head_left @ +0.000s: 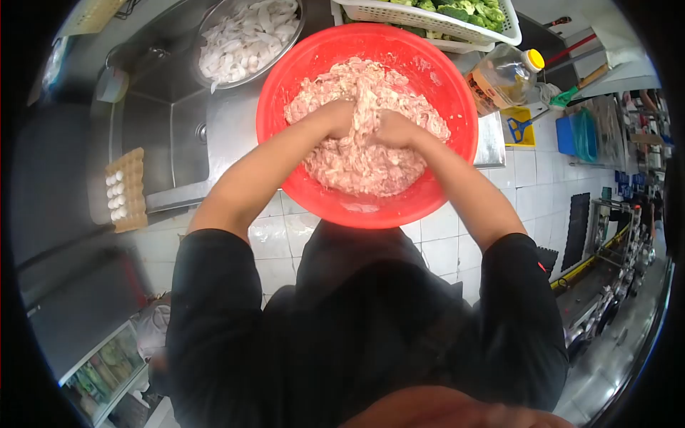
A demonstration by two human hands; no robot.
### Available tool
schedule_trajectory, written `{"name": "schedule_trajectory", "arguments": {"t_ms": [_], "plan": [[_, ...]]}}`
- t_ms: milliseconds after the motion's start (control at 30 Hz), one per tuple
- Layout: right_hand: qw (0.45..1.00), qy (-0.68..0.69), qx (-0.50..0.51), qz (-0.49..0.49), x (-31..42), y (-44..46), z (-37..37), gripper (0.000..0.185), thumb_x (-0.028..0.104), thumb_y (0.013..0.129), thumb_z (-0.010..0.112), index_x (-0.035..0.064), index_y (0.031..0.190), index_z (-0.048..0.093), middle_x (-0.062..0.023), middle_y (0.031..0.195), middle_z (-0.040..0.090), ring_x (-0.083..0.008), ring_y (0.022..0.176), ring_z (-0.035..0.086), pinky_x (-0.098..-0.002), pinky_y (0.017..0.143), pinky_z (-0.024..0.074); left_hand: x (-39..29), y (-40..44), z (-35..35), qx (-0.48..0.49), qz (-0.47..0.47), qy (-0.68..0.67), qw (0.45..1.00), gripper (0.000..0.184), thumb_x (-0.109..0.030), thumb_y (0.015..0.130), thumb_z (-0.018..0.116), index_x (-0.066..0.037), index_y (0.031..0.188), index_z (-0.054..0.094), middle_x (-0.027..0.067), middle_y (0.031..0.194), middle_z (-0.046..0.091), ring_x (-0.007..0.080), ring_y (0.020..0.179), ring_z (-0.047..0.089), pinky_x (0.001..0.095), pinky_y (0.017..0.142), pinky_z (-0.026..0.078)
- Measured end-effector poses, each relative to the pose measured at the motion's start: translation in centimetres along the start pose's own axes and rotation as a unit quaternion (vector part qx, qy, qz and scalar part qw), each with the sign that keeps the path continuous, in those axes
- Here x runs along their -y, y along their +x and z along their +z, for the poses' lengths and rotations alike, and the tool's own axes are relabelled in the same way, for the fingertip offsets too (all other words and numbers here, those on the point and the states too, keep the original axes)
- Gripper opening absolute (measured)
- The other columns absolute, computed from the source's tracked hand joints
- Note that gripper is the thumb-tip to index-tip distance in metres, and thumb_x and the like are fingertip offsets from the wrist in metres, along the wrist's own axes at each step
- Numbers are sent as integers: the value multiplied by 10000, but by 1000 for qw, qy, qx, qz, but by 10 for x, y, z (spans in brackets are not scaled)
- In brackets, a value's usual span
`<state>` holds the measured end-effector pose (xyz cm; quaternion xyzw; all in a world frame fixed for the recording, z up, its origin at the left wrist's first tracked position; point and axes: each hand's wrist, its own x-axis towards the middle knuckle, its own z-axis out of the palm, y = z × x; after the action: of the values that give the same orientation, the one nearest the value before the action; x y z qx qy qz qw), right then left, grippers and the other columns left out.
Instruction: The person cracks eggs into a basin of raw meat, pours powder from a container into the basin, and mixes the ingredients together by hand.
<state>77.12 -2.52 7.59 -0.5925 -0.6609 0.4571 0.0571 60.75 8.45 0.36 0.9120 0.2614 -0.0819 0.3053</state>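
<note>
Clock datum: we read directions from the basin's centre, 12 pointing away from the wearer.
Left hand (337, 119): 9 o'clock side of the raised ridge, sunk in the meat; fingers buried, so we cannot tell how open it is or how much it grips.
Right hand (394, 130): 3 o'clock side, likewise sunk; opening and hold not readable.
Pale pink, glistening mass of raw meat pieces (357, 167): inside the basin, heaped between the hands.
Wide round red plastic basin (457, 100): holds only the meat mass, as far as we see.
Done: meat in the basin, its pieces looking moist and coated, in our judgement.
Left: we judge the mixing unfinished, both hands being in the mass; evenness below the surface unseen.
Clear plastic bottle with yellow cap (514, 71): 2 o'clock, just beside the basin.
Writing: dark-and-orange bottle label (484, 93), too small for us to read; we find no legible brand.
Round metal bowl (265, 73) of whitish strips (250, 39): 10 o'clock, apart from the mix.
White perforated plastic basket (428, 21) of green broccoli (474, 13): 1 o'clock, likewise apart.
</note>
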Motion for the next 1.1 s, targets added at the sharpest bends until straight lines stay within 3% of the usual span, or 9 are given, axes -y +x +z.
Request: {"name": "schedule_trajectory", "arguments": {"t_ms": [33, 200, 300, 467, 533, 600, 767, 900, 1100], "plan": [[984, 175, -27, 7, -1, -1, -9, 412, 254, 718, 735, -2, 1038, 694, -215, 971, 696, -312, 883, 683, -401, 806, 529, -12, -17, -13, -2, 1, 3, 1000, 285, -103, 624, 718, -44, 902, 722, 213, 903, 687, 373, 879, 666, 432, 747, 534], [974, 157, -159, 36, 0, -94, -39, 503, 246, 725, 760, 1, 1145, 630, -191, 1092, 674, -252, 1025, 644, -372, 902, 498, -50, -117, -39, -161, 30, -58, 985, 548, -274, 727, 761, -94, 1219, 604, 218, 1340, 524, 384, 1238, 484, 418, 1020, 424], [953, 206, -195, 110, -19, -89, -30, 653, 266, 739, 770, -10, 1276, 523, -203, 1203, 627, -250, 1111, 607, -370, 950, 475, -67, -131, -52, -199, -213, -100, 951, 638, -329, 771, 762, -104, 1324, 538, 214, 1425, 447, 372, 1331, 400, 406, 1098, 351], [849, 401, -257, 228, -38, -12, -25, 802, 286, 762, 772, -17, 1397, 387, -208, 1295, 567, -248, 1172, 569, -381, 983, 449, -5, -35, -49, -130, -231, -314, 911, 758, -477, 836, 677, -66, 1425, 432, 185, 1480, 388, 286, 1383, 359, 355, 1135, 290], [833, 463, -283, 109, -59, 26, -26, 735, 310, 805, 741, 17, 1399, 422, -155, 1298, 573, -230, 1177, 560, -393, 980, 446, 10, 8, -57, -131, -250, -309, 908, 711, -471, 869, 635, -60, 1418, 444, 167, 1482, 396, 274, 1380, 365, 346, 1135, 289], [840, 492, -207, 101, -44, 32, -54, 683, 317, 835, 711, 34, 1395, 442, -133, 1313, 564, -228, 1196, 546, -390, 988, 443, 16, 45, -72, -130, 13, -219, 967, 593, -407, 930, 554, -48, 1395, 476, 113, 1475, 427, 235, 1357, 399, 335, 1124, 297], [738, 673, -50, 22, -68, 83, -59, 529, 322, 890, 656, 86, 1347, 530, -89, 1286, 585, -219, 1180, 539, -388, 990, 452, 20, 89, -73, -62, 32, -483, 873, 530, -323, 945, 542, -62, 1400, 467, 82, 1392, 516, 192, 1307, 448, 348, 1117, 307], [839, 539, -40, 71, -49, 33, -93, 537, 293, 849, 714, 68, 1309, 552, -96, 1274, 587, -231, 1124, 577, -413, 983, 458, -17, 44, -108, -35, 4, -666, 745, 669, -246, 832, 725, -74, 1402, 418, 79, 1173, 600, 174, 1103, 574, 309, 860, 512], [987, 59, 108, -101, 17, -60, -74, 662, 249, 757, 740, 5, 1326, 507, -189, 1167, 647, -305, 1077, 622, -392, 946, 475, -84, -79, -96, 81, 64, -171, 980, 810, -300, 678, 828, -65, 1353, 445, 148, 1129, 643, 299, 1030, 623, 392, 886, 492]]}}
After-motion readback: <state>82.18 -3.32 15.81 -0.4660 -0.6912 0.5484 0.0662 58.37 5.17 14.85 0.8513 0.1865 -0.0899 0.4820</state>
